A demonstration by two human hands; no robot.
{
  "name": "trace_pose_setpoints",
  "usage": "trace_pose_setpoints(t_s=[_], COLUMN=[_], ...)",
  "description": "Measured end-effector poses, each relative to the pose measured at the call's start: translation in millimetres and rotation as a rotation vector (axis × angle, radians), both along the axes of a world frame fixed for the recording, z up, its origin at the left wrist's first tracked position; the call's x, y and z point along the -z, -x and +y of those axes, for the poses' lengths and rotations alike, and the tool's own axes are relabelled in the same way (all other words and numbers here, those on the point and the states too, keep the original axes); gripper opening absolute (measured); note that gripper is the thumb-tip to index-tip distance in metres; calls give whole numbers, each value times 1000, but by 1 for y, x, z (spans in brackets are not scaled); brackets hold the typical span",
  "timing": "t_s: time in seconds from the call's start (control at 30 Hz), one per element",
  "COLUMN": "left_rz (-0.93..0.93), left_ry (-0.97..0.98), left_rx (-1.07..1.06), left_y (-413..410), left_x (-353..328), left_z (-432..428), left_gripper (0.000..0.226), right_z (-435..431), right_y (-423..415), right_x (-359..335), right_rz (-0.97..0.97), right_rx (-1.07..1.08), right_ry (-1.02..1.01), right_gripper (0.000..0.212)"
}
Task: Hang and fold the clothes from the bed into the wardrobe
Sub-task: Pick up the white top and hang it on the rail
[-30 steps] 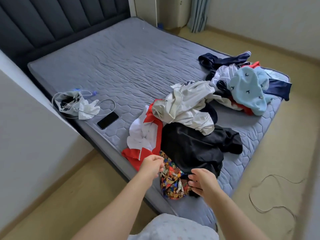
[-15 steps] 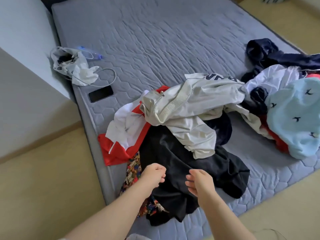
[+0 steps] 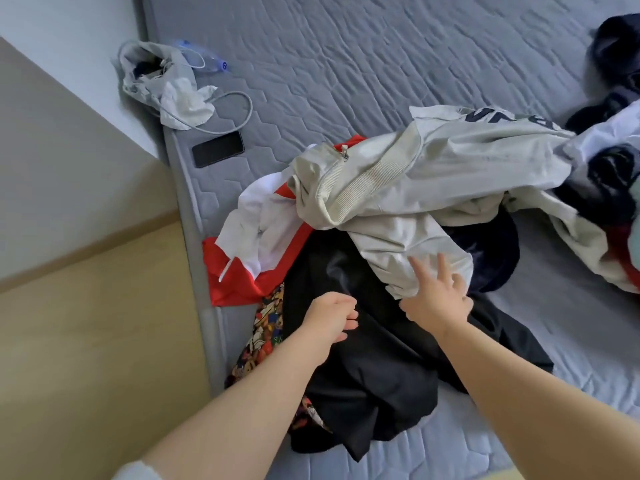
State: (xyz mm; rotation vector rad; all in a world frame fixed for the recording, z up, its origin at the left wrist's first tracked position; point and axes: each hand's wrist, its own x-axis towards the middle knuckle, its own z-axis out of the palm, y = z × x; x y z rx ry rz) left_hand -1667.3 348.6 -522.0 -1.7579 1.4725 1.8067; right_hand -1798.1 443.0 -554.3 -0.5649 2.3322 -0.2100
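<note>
Fingers (image 3: pixel 418 270) of R hand (image 3: pixel 436 303) spread wide, tips on jacket (image 3: pixel 398 188). L hand (image 3: pixel 329 317) curled over black garment (image 3: pixel 374 368); can't tell if gripping.

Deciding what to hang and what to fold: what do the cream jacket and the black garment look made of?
Cream jacket: thin woven synthetic, likely nylon or polyester, faint sheen; it holds crisp, papery creases, with a ribbed knit band. Black garment: matte, soft cloth, perhaps cotton or a blend; it drapes in broad, limp folds. Its weave is too dark to tell.
</note>
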Motion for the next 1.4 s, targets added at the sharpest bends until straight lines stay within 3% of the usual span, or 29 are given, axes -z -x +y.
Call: trace_pose_setpoints(t_s=[0.1,0.2,0.3,0.4,0.47,0.57,0.63,0.77,0.9,1.0,1.13,1.23,1.3,1.4], left_rz=[-11,-6,13,66,114,171,211,316,290,392,497,573,676,668], left_ry=[-3,-6,-17,-35,-27,-1,-64,-208,-77,-34,-29,-79,-221,-201], left_rx=[-42,-74,-116,-180,-226,-238,-240,-271,-321,-344,-161,90,209,368], left_y=[-10,-17,-21,-20,-19,-24,-29,-38,-50,-66,-90,-120,-140,-161], left_x=[2,1,-10,-31,-49,-78,-97,-129,-154,-173,-203,-223,-233,-239], left_z=[4,9,15,21,23,25,29,41,49,44,38,39,42,40], left_gripper=[14,16,15,9,9,16,24,39,24,26,24,23,23,24], right_z=[9,16,20,32,43,61,71,82,91,95,90,76,65,56], right_y=[4,8,-5,-31,-47,-67,-81,-106,-123,-133,-140,-139,-135,-133], right_x=[13,13,-8,-36,-57,-86,-112,-166,-195,-205,-210,-216,-222,-228], right_rz=[124,129,-89,-401,-590,-705,-722,-750,-834,-890,-800,-692,-760,-796], right_rx=[-56,62,256,616,833,1012,980,667,517,525,865,913,964,1039], right_ry=[14,216,388,593,632,612,613,627,642,659,726,697,728,766], right_gripper=[38,20,22,28,21,32,37,32,22,7,17,34,42,31])
